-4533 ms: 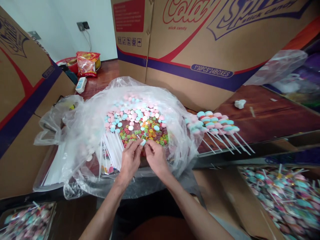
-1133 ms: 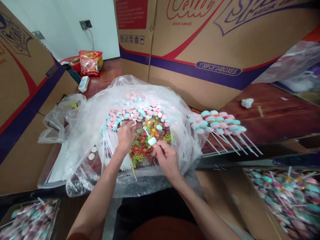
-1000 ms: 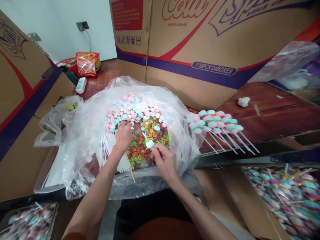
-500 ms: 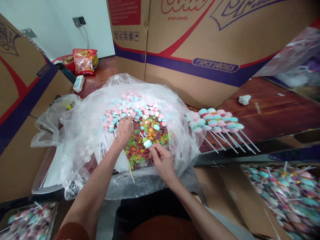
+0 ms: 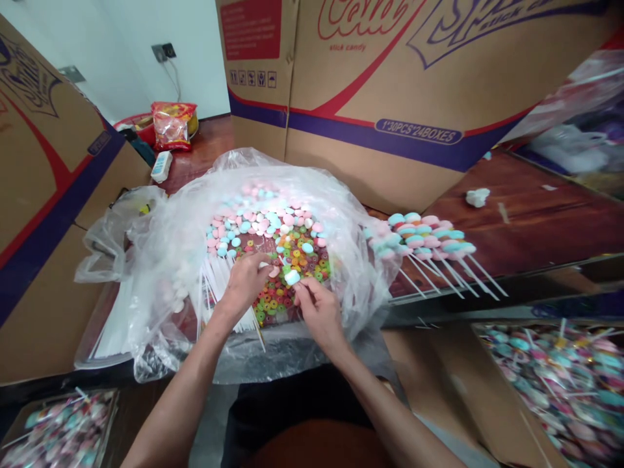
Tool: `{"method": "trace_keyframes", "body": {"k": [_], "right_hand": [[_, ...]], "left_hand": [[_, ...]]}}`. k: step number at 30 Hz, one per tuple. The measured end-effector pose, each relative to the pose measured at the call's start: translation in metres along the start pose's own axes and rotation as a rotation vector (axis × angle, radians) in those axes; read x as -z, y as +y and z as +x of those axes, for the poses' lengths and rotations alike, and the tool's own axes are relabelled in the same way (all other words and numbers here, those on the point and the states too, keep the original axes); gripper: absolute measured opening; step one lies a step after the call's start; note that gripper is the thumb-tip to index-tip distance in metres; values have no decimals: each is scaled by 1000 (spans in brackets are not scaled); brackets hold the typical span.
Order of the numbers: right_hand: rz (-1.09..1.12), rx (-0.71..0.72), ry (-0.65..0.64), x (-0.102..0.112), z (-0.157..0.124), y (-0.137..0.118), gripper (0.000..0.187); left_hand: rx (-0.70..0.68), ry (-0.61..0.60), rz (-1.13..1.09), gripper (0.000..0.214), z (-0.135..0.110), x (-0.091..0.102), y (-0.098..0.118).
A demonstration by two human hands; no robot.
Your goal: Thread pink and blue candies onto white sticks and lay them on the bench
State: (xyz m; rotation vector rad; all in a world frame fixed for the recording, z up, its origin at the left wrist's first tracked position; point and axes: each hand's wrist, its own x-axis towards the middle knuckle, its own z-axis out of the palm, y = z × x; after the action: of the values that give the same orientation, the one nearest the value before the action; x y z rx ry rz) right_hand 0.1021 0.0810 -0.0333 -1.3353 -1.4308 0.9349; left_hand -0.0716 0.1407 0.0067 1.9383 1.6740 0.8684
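My right hand [image 5: 319, 312] pinches a candy stick [image 5: 292, 277] with a pale blue and white candy and a green ring threaded on it; its bare tip points up and left. Just left of that tip, my left hand [image 5: 246, 283] holds a pink candy [image 5: 274, 272] between its fingertips. Below both hands lie colourful ring candies [image 5: 273, 302]. Pink, blue and white round candies [image 5: 248, 224] are heaped behind them. A bundle of white sticks [image 5: 219, 279] lies left of the rings, partly behind my left hand.
Clear plastic sheeting [image 5: 170, 201] surrounds the candies. Finished candy skewers [image 5: 429, 234] lie at the right. Large cartons [image 5: 341, 84] stand behind and at the left. Boxes of wrapped candies [image 5: 565, 370] sit low on both sides. A red snack bag [image 5: 174, 125] is at the back left.
My left hand has come from the round candy heap toward me and right, carrying a pink candy to the stick. My right hand stays nearly in place with the stick. The view has shifted slightly.
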Motion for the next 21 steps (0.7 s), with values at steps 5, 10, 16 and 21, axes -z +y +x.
{"method": "trace_keyframes", "body": {"k": [5,10,16,21], "right_hand": [[-23,20,-3,0,0,0,26],[-37,23,-1,-1,0,1,25],[-40,40,-3,0,0,1,24],[-48,32,-2,-1,-1,1,23]], "left_hand": [[21,136,-25,13,-1,0,-14],[125,5,-335,19,-13,2,-9],[26,-73,-200,21,-14,0,-3],[-82,-82,-29,22,-14,-8,-1]]}}
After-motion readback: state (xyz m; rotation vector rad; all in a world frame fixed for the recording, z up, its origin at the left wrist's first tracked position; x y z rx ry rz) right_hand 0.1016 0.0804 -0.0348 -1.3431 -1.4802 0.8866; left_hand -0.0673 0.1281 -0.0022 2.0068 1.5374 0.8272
